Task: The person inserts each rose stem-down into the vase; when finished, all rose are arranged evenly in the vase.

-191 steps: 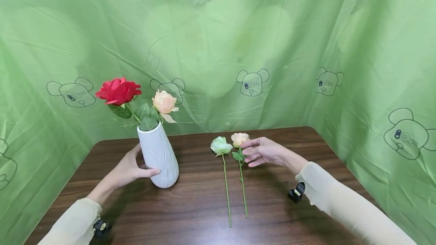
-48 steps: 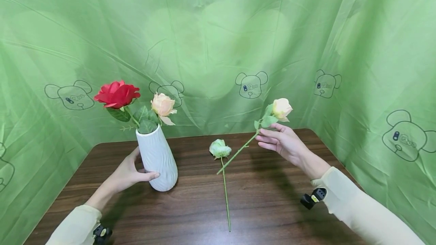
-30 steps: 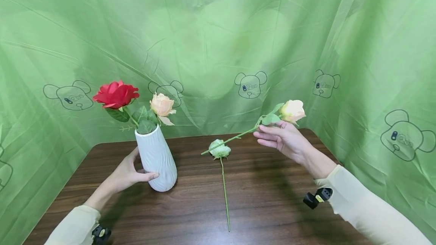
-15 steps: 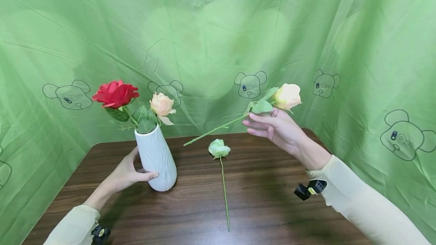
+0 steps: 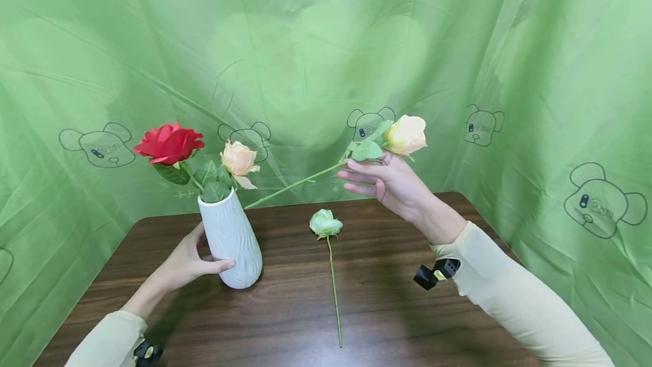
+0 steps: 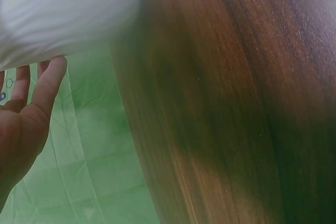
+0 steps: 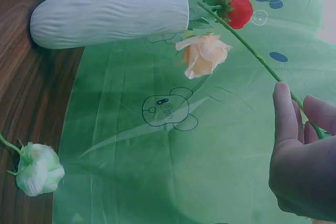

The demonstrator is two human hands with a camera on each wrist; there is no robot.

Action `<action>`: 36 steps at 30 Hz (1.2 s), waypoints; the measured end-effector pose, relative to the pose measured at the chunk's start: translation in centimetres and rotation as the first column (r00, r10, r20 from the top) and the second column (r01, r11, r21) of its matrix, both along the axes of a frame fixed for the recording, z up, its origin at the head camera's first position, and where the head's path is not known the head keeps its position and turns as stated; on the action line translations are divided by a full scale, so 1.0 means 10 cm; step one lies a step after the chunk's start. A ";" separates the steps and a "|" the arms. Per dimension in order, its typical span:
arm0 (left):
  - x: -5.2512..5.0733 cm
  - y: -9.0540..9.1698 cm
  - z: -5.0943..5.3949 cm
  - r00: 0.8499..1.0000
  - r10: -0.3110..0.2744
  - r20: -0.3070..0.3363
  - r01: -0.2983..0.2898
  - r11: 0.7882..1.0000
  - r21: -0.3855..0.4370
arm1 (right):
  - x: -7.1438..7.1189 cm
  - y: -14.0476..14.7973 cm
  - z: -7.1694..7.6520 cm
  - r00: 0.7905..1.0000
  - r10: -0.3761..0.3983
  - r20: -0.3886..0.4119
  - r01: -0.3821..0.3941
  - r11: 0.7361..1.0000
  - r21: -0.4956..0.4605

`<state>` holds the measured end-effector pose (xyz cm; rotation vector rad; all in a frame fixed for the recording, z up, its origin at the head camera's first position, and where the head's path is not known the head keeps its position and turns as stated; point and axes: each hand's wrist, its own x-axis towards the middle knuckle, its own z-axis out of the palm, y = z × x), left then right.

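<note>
My left hand (image 5: 185,262) grips the lower part of a white ribbed vase (image 5: 231,237), which leans slightly to the left. A red rose (image 5: 169,144) and a peach rose (image 5: 238,158) stand in it. My right hand (image 5: 394,186) pinches the stem of a pale yellow-pink rose (image 5: 406,135) just below its leaves. That stem (image 5: 295,185) slants down to the left in the air, its tip right of the vase's mouth in the head view. In the right wrist view the vase (image 7: 110,18) and right hand (image 7: 302,150) show too.
A pale green rose (image 5: 326,223) lies on the brown wooden table (image 5: 285,321), its stem pointing toward the front edge. Green cloth (image 5: 316,72) with bear drawings hangs behind and beside the table.
The second peach rose has been lifted from the table by my right hand, its stem turned to the left. It has moved toward the vase. My left hand keeps its hold.
</note>
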<state>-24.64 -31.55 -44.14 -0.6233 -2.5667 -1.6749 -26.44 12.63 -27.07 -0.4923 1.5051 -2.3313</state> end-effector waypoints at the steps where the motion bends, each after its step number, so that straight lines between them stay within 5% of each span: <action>1: 0.00 0.00 0.00 1.000 0.002 -0.001 -0.002 1.000 0.001 | -0.01 -0.01 0.00 1.000 0.000 -0.001 0.000 1.000 -0.001; 20: -0.01 0.01 -0.03 1.000 -0.004 0.002 0.004 1.000 0.003 | -0.16 -0.37 0.14 0.997 -0.069 0.028 0.070 0.997 -0.021; 36: 0.01 -0.01 -0.01 1.000 0.011 -0.014 -0.011 1.000 -0.013 | -0.20 -0.48 0.22 0.998 -0.050 -0.047 0.053 0.996 0.066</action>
